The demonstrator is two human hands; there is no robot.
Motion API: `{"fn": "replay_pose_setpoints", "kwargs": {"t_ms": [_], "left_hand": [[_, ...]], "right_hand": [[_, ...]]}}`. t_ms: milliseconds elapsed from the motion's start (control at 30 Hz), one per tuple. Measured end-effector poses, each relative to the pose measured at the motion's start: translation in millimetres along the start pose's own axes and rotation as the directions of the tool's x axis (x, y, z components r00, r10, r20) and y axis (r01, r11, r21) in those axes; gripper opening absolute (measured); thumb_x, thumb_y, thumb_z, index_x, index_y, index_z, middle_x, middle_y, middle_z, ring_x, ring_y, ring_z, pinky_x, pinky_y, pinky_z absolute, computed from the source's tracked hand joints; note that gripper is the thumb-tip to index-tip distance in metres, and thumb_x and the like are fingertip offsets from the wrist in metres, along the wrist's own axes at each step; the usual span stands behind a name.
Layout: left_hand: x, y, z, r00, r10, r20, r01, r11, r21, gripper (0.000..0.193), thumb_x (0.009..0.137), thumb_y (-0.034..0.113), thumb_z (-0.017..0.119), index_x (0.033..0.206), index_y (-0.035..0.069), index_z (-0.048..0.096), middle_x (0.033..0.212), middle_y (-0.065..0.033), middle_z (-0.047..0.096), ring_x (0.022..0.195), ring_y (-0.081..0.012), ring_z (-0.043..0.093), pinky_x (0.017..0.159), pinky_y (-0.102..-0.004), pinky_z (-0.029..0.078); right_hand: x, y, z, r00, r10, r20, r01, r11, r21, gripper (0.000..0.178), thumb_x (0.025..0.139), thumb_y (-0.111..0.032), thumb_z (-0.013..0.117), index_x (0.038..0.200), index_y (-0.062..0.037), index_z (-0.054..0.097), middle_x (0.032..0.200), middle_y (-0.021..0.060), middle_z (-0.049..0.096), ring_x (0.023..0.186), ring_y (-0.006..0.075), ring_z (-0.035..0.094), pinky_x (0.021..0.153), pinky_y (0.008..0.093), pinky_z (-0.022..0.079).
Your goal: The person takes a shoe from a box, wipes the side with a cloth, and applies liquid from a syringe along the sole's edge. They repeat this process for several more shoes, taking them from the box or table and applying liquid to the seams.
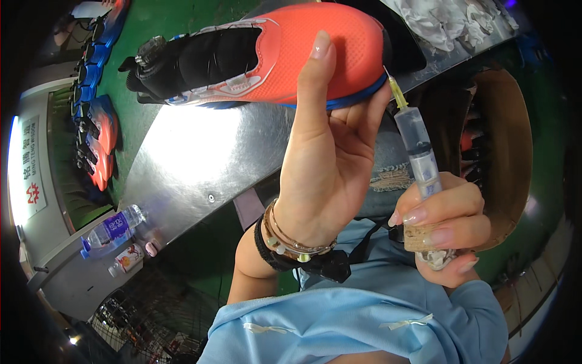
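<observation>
An orange sneaker [321, 57] with a black collar and blue sole is held up by my left hand [327, 133]. The thumb presses on the upper while the fingers curl under the toe end. In my right hand [448, 224] is a syringe [418, 148] with a yellow needle hub, gripped by its barrel and lower part. Its needle points up at the toe's edge, where upper meets sole; whether it touches, I cannot tell. A crumpled white wad [438, 258] and a tan strip [418, 238] also show among the right fingers.
Beneath the shoe lies a shiny metal table [200, 158]. Orange and blue shoes [100, 139] line the green surface at left. A water bottle [115, 227] and a small bottle [128, 259] stand lower left. Crumpled white paper [448, 24] is at upper right, above a cardboard box [509, 158].
</observation>
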State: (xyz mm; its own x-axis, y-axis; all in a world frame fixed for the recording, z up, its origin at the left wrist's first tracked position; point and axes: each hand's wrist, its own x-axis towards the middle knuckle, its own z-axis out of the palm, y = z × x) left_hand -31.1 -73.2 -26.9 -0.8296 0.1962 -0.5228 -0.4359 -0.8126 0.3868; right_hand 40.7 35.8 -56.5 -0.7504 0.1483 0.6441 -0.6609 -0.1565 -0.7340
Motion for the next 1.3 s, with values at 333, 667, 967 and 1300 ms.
{"fn": "replay_pose_setpoints", "kwargs": {"t_ms": [333, 667, 967, 1300], "left_hand": [[-3, 5, 6, 0.999, -0.035, 0.026, 0.036, 0.998, -0.060, 0.047, 0.080, 0.030, 0.059, 0.111, -0.003, 0.045, 0.110, -0.0150, 0.053, 0.100, -0.0244, 0.054, 0.080, -0.0255, 0.051], [31, 139, -62, 0.944, 0.320, 0.082, -0.322, 0.947, 0.005, 0.048, 0.075, 0.029, 0.063, 0.110, -0.001, 0.047, 0.111, -0.0124, 0.053, 0.105, -0.0255, 0.051, 0.085, -0.0274, 0.048], [96, 359, -183, 0.141, 0.778, -0.612, -0.797, 0.456, 0.396, 0.032, 0.083, 0.025, 0.047, 0.107, 0.004, 0.049, 0.103, -0.0095, 0.056, 0.092, -0.0212, 0.056, 0.081, -0.0277, 0.045], [220, 224, -46, 0.984, -0.061, 0.167, -0.085, 0.668, 0.740, 0.056, 0.090, 0.039, 0.036, 0.119, -0.008, 0.033, 0.115, -0.0215, 0.048, 0.106, -0.0263, 0.049, 0.093, -0.0336, 0.040]], "right_hand": [[-7, 8, -4, 0.995, -0.073, 0.063, 0.075, 0.997, -0.018, 0.041, 0.087, -0.042, 0.042, 0.084, -0.0049, 0.058, 0.079, 0.0108, 0.055, 0.047, 0.0173, 0.054, 0.040, 0.0254, 0.044], [18, -7, -32, 0.996, -0.060, -0.070, 0.051, 0.991, -0.127, 0.049, 0.084, -0.051, 0.036, 0.098, -0.0042, 0.039, 0.089, 0.0172, 0.043, 0.054, 0.0252, 0.048, 0.047, 0.0314, 0.043], [23, 36, -58, 0.990, -0.073, -0.120, 0.044, 0.972, -0.232, 0.047, 0.084, -0.041, 0.029, 0.102, 0.0015, 0.042, 0.082, 0.0193, 0.044, 0.046, 0.0231, 0.045, 0.040, 0.0288, 0.040], [50, 76, -86, 0.962, 0.107, -0.251, -0.157, 0.969, -0.192, 0.044, 0.086, -0.037, 0.031, 0.102, 0.0028, 0.041, 0.087, 0.0187, 0.045, 0.054, 0.0219, 0.048, 0.045, 0.0285, 0.041]]}}
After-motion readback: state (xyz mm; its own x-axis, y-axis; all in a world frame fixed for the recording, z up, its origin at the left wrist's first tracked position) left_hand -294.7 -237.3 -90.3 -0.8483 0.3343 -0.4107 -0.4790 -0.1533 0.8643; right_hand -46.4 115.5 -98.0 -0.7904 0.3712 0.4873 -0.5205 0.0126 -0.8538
